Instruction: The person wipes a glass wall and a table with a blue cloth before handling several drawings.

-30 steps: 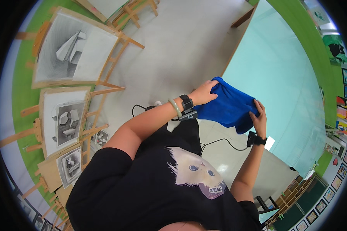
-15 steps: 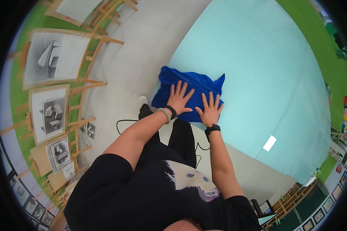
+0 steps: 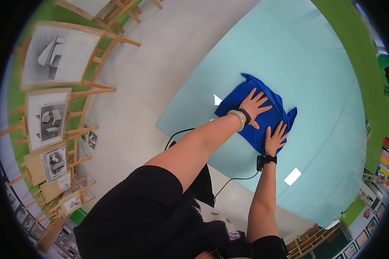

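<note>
A blue cloth (image 3: 237, 96) lies crumpled on a pale turquoise table top (image 3: 315, 86), with its far edge bunched into folds. My left hand (image 3: 255, 107) rests flat on the middle of the cloth, fingers spread. A pale bangle and a dark band circle that wrist. Nearer the cloth's right end, my right hand (image 3: 275, 139) presses down with its fingers apart and a black watch (image 3: 270, 159) on the wrist. Both palms bear on the cloth, and neither hand grips it.
A white rectangular patch (image 3: 292, 176) shows on the table, right of my right wrist. A black cable (image 3: 229, 181) runs below the table's near edge. Wooden easels with drawings (image 3: 52, 118) line the left side. Shelves (image 3: 307, 244) stand at the lower right.
Both hands have slid the blue cloth from the table's near left corner to the right, further onto the table top. The cloth's far edge has bunched up more, and my arms reach further out.
</note>
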{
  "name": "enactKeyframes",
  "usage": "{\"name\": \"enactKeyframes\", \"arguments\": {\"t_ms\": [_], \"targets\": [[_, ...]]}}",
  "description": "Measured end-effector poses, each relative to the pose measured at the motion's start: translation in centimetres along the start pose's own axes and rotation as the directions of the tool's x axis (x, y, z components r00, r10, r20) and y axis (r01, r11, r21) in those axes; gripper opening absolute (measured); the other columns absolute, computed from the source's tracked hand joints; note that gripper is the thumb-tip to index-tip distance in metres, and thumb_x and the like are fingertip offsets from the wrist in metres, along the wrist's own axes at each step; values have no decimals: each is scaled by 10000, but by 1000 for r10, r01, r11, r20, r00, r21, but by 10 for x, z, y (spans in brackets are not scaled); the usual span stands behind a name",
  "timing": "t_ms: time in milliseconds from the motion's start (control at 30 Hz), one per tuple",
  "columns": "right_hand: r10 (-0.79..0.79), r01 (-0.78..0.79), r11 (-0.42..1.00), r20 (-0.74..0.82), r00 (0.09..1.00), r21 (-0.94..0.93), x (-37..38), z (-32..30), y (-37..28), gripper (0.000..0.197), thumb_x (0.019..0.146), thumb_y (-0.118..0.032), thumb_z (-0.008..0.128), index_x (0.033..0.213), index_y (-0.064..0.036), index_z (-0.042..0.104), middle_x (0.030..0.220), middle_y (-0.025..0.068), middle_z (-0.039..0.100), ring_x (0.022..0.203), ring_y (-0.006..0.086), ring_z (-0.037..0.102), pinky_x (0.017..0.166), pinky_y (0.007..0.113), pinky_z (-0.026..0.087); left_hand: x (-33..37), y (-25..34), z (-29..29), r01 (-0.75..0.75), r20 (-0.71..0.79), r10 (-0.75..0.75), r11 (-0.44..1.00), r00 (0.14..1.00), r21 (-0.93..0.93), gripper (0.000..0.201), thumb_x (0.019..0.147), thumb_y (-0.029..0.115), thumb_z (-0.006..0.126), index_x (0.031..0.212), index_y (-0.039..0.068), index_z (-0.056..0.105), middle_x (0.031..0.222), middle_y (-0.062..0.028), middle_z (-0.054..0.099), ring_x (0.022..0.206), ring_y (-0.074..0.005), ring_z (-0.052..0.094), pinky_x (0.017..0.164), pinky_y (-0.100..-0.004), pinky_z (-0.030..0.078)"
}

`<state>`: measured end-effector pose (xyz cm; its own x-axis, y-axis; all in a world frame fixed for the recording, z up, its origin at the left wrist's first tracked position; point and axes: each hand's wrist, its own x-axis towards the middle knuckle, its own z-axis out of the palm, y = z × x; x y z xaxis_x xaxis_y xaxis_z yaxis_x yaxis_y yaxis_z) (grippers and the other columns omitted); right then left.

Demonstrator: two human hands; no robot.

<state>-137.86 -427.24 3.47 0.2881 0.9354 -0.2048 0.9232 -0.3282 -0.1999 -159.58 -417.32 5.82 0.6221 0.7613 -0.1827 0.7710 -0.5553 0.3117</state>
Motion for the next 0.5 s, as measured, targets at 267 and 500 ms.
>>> {"name": "enactKeyframes", "arguments": {"t_ms": [267,500], "targets": [[-16,19,998,64,998,-53,52,10,-102,805,932,-719,460,1609,-386,179,1695,146,38,1514,511,-20,1107,769,40,3,-67,-12,154,-202,-175,982,964,-113,980,722,704,719,1553,299,393,1644,-107,280,1542,-350,130,1217,-603,12],[-301,304,945,40,953,-123,60,28,-188,783,965,-594,486,1619,-269,203,1679,174,126,1524,492,0,1112,759,23,-58,-122,-21,263,-296,-287,957,911,-120,980,746,690,710,1567,279,368,1676,-140,172,1549,-365,69,1208,-606,28]]}}
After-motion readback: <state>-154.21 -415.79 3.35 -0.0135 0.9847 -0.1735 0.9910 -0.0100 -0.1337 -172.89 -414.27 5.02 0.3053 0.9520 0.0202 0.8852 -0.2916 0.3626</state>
